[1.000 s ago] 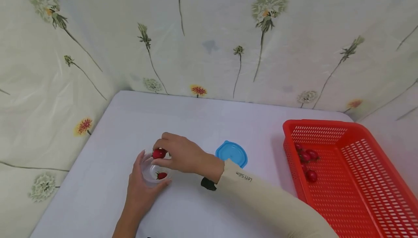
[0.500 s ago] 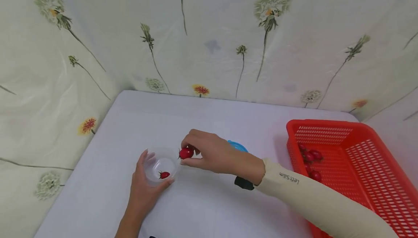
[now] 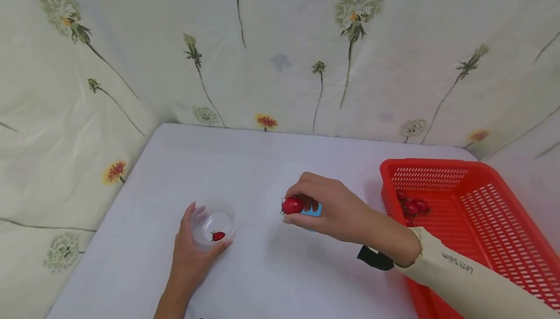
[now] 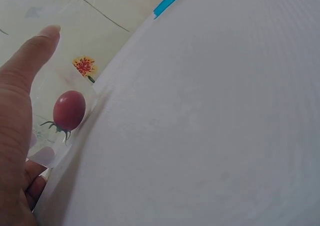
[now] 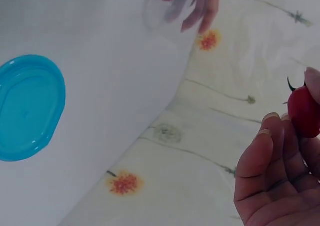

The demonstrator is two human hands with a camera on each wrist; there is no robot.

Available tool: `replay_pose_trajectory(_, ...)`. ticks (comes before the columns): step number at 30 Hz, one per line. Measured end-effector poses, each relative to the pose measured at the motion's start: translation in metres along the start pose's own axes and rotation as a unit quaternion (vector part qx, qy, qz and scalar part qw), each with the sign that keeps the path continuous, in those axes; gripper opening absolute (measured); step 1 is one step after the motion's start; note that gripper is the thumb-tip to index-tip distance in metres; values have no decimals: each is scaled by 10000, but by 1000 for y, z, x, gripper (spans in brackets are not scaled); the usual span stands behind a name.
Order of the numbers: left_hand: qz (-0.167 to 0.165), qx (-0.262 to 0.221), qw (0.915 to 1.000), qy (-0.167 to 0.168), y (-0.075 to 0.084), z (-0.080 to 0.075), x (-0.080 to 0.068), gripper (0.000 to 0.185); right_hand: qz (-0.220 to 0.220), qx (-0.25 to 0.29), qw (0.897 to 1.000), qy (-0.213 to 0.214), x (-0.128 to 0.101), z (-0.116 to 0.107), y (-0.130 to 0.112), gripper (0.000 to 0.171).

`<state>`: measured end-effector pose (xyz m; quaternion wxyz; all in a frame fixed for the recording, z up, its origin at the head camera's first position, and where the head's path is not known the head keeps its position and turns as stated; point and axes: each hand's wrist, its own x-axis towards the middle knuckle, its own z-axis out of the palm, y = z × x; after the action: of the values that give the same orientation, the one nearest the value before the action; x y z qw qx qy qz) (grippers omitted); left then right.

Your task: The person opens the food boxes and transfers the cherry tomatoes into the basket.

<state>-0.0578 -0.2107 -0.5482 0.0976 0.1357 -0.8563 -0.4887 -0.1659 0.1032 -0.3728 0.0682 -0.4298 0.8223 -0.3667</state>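
My left hand point(image 3: 192, 248) grips a small clear plastic cup point(image 3: 214, 222) on the white table; one cherry tomato point(image 3: 218, 236) lies in it, also seen as the cherry tomato point(image 4: 69, 110) beside my left thumb point(image 4: 25, 76). My right hand point(image 3: 332, 207) pinches another red cherry tomato point(image 3: 292, 205) above the table, over a blue lid point(image 3: 316, 210) that it mostly hides. In the right wrist view the pinched tomato point(image 5: 303, 111) sits at my fingertips, with the blue lid point(image 5: 27, 106) and the cup point(image 5: 167, 9) beyond.
A red perforated basket point(image 3: 481, 197) stands at the table's right with a few cherry tomatoes point(image 3: 413, 206) in its near-left corner. A flower-patterned sheet covers the walls behind and to the left.
My right hand has carried the cherry tomato from over the cup rightward to above the blue lid. My left hand stays on the cup.
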Motion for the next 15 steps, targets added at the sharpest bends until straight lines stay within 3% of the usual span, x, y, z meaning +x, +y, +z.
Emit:
replay_pose_trajectory(9, -87, 84, 9999, -97, -1, -2, -1, 118, 309, -337, 9980, 432, -40, -17, 13, 44)
replay_pose_trajectory(15, -75, 62, 9999, -93, 0, -2, 0, 119, 1003, -735, 9893, 757, -67, -42, 15, 52)
